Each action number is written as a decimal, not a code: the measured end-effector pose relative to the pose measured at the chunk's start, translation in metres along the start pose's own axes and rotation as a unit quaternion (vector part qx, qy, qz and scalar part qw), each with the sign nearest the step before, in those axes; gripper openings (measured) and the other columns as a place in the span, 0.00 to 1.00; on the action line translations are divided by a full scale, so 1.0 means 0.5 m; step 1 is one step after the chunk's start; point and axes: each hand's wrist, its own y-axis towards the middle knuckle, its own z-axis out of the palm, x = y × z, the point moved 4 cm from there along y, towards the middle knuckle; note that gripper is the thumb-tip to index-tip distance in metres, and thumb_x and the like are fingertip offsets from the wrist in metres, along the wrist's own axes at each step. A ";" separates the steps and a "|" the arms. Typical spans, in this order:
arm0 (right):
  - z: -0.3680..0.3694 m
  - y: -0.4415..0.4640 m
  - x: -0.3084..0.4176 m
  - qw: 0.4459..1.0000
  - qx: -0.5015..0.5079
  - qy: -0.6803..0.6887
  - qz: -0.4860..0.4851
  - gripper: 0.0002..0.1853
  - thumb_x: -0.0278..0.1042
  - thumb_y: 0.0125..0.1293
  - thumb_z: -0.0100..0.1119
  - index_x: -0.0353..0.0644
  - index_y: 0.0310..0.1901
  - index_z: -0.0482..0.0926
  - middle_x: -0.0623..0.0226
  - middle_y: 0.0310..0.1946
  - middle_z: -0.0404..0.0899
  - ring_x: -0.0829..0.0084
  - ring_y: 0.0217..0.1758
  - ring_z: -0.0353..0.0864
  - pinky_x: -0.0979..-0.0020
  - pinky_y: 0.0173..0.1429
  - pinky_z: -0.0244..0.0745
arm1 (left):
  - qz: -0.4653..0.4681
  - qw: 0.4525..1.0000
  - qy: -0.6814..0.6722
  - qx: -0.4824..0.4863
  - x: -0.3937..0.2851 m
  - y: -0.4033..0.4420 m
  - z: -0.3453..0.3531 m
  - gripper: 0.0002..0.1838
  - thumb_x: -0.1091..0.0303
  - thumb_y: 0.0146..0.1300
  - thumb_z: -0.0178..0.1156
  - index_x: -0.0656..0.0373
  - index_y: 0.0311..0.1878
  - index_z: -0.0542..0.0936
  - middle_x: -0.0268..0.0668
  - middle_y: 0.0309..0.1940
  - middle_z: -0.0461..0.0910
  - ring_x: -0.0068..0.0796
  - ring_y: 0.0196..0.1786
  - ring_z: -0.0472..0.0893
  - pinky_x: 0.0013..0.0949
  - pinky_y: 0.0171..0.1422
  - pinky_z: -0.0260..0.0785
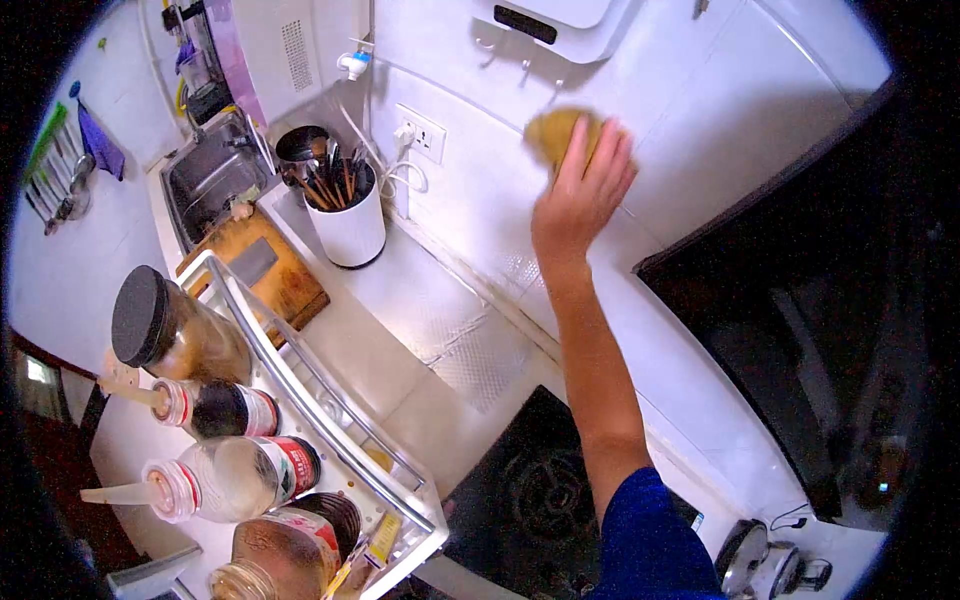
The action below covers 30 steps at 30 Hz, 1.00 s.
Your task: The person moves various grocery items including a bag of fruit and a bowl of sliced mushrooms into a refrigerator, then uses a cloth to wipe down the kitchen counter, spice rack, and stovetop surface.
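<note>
My right hand point(585, 195) is raised against the white tiled wall point(480, 150), fingers pointing up and pressed over a yellowish-brown cloth point(555, 135). The cloth is blurred, and part of it lies hidden under the fingers. Just above it, a white wall-mounted unit point(590, 25) carries several small hooks. To the left of the hand is a wall socket point(420, 133) with a white plug and cord. My left hand does not appear.
A white rack point(400, 500) with bottles and a black-lidded jar point(140, 315) fills the lower left. Behind it are a wooden cutting board point(295, 285), a utensil holder point(350, 230) and a sink point(205, 170). A black stove point(540, 490) lies below my arm; a dark glossy panel point(800, 300) stands right.
</note>
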 end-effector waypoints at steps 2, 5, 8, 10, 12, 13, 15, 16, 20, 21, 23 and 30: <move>-0.036 0.119 0.018 0.998 -0.049 0.017 0.024 0.30 0.24 0.65 0.52 0.41 0.70 0.65 0.50 0.73 0.56 0.44 0.78 0.50 0.41 0.77 0.47 | 0.002 1.000 -0.001 -0.003 0.000 -0.004 0.001 0.39 0.63 0.59 0.58 0.52 0.76 0.61 0.47 0.77 0.53 0.53 0.77 0.58 0.53 0.79 0.51; -0.037 0.143 0.030 0.997 -0.072 0.031 0.017 0.33 0.25 0.63 0.57 0.43 0.71 0.64 0.51 0.74 0.54 0.43 0.79 0.47 0.41 0.78 0.44 | -0.004 1.000 -0.026 -0.002 -0.019 -0.043 0.021 0.39 0.63 0.59 0.58 0.52 0.76 0.61 0.47 0.77 0.53 0.53 0.77 0.58 0.53 0.79 0.51; -0.005 -0.019 0.007 0.999 -0.016 0.028 -0.008 0.32 0.24 0.62 0.57 0.43 0.70 0.65 0.53 0.73 0.58 0.45 0.77 0.52 0.41 0.77 0.48 | -0.020 0.997 -0.068 0.002 -0.044 -0.063 0.019 0.39 0.63 0.59 0.58 0.52 0.76 0.61 0.46 0.77 0.53 0.53 0.77 0.57 0.53 0.79 0.51; 0.021 -0.171 -0.018 0.995 0.062 0.046 -0.064 0.28 0.23 0.62 0.56 0.43 0.66 0.70 0.56 0.71 0.62 0.49 0.75 0.58 0.43 0.75 0.53 | -0.033 0.996 -0.085 0.007 -0.056 -0.053 0.009 0.39 0.63 0.59 0.58 0.52 0.76 0.61 0.46 0.77 0.53 0.53 0.77 0.57 0.53 0.79 0.51; 0.033 -0.308 -0.005 0.978 0.152 0.096 -0.103 0.24 0.23 0.61 0.57 0.42 0.61 0.74 0.56 0.69 0.66 0.52 0.74 0.62 0.46 0.74 0.57 | -0.042 0.998 -0.034 0.018 -0.072 -0.046 0.010 0.39 0.62 0.59 0.59 0.52 0.76 0.61 0.47 0.77 0.53 0.52 0.77 0.57 0.51 0.79 0.50; 0.032 -0.356 0.003 0.965 0.201 0.124 -0.114 0.22 0.25 0.61 0.57 0.41 0.59 0.75 0.56 0.67 0.68 0.53 0.73 0.63 0.47 0.74 0.58 | -0.080 0.975 -0.206 -0.035 -0.042 -0.062 0.082 0.40 0.62 0.59 0.60 0.52 0.75 0.61 0.47 0.77 0.53 0.52 0.77 0.58 0.51 0.79 0.51; 0.056 -0.423 0.039 0.951 0.240 0.187 -0.059 0.23 0.25 0.60 0.58 0.40 0.59 0.75 0.55 0.67 0.68 0.52 0.73 0.63 0.48 0.75 0.57 | -0.120 0.919 -0.367 -0.083 -0.032 -0.070 0.082 0.40 0.62 0.58 0.61 0.52 0.75 0.62 0.47 0.77 0.53 0.52 0.77 0.58 0.51 0.79 0.52; 0.076 -0.445 0.058 0.931 0.270 0.247 -0.007 0.23 0.25 0.58 0.59 0.39 0.58 0.75 0.54 0.67 0.69 0.51 0.73 0.63 0.48 0.75 0.56 | -0.101 0.945 -0.302 -0.067 -0.040 -0.069 0.069 0.40 0.63 0.57 0.62 0.52 0.75 0.62 0.46 0.77 0.54 0.50 0.77 0.59 0.51 0.78 0.53; 0.102 -0.425 0.160 0.903 0.306 0.276 0.122 0.23 0.28 0.60 0.59 0.37 0.59 0.74 0.53 0.66 0.70 0.51 0.73 0.62 0.48 0.76 0.54 | -0.119 0.962 -0.244 0.000 -0.052 -0.059 0.028 0.38 0.62 0.58 0.62 0.51 0.74 0.65 0.44 0.76 0.58 0.45 0.76 0.62 0.50 0.78 0.55; 0.112 -0.456 0.200 0.887 0.377 0.266 0.008 0.24 0.31 0.62 0.59 0.38 0.60 0.73 0.54 0.66 0.69 0.51 0.74 0.61 0.48 0.76 0.53 | -0.071 0.991 -0.110 -0.009 -0.060 -0.052 0.006 0.37 0.61 0.58 0.61 0.52 0.73 0.65 0.44 0.76 0.58 0.45 0.76 0.61 0.50 0.77 0.55; 0.128 -0.581 0.256 0.836 0.465 0.284 -0.067 0.25 0.36 0.65 0.60 0.41 0.63 0.73 0.57 0.67 0.68 0.53 0.75 0.58 0.49 0.77 0.53 | -0.022 0.999 0.027 -0.014 -0.073 -0.047 -0.003 0.37 0.59 0.59 0.61 0.53 0.73 0.66 0.45 0.76 0.58 0.46 0.76 0.61 0.49 0.77 0.56; 0.067 -0.639 0.288 0.804 0.485 0.343 -0.032 0.20 0.38 0.63 0.61 0.45 0.56 0.79 0.64 0.59 0.72 0.58 0.67 0.64 0.52 0.71 0.60 | -0.044 0.995 -0.077 0.037 -0.053 -0.034 0.010 0.36 0.63 0.59 0.60 0.58 0.72 0.65 0.48 0.76 0.55 0.51 0.77 0.57 0.52 0.78 0.53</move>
